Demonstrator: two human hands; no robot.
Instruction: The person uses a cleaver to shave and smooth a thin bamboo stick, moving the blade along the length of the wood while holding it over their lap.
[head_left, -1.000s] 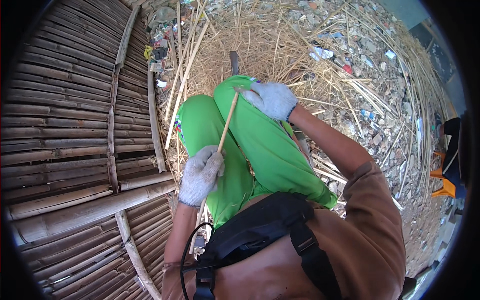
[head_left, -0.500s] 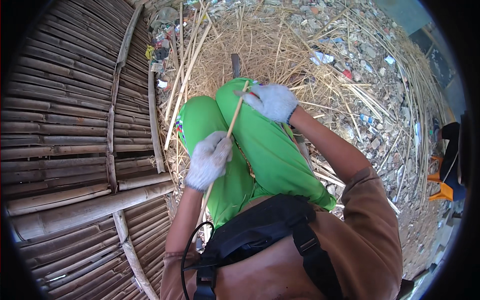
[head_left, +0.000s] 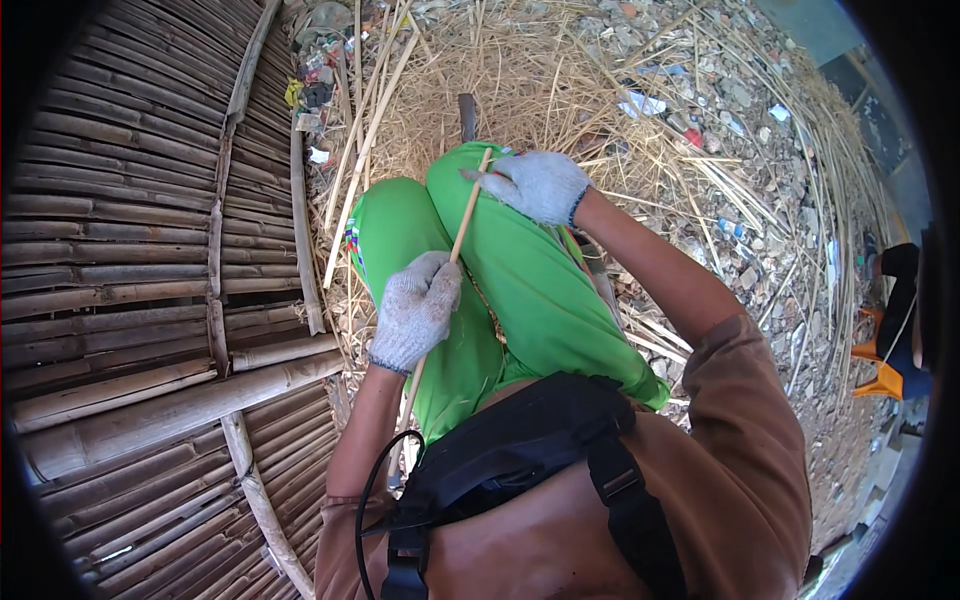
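Note:
A thin pale stick (head_left: 468,214) slants across my lap, its far tip over my right knee. My left hand (head_left: 414,312), in a white knit glove, is closed around its middle, fingers wrapped over it. At the far end my right hand (head_left: 545,187), also gloved, is closed on a small knife (head_left: 471,175), whose short blade lies across the stick near its tip. The knife's handle is mostly hidden in the glove. Green trousers (head_left: 530,270) cover my bent legs beneath both hands.
To the left stands a bamboo slat panel (head_left: 130,240). Straw and shavings (head_left: 540,80) lie beyond my knees, near a dark flat strip (head_left: 467,117). Long bamboo strips (head_left: 372,120) and rubble (head_left: 745,200) cover the ground. An orange chair (head_left: 880,380) is at the far right.
Both hands still grip the stick and knife. My right hand and the knife have shifted slightly up and left in view, and the whole view has moved a little.

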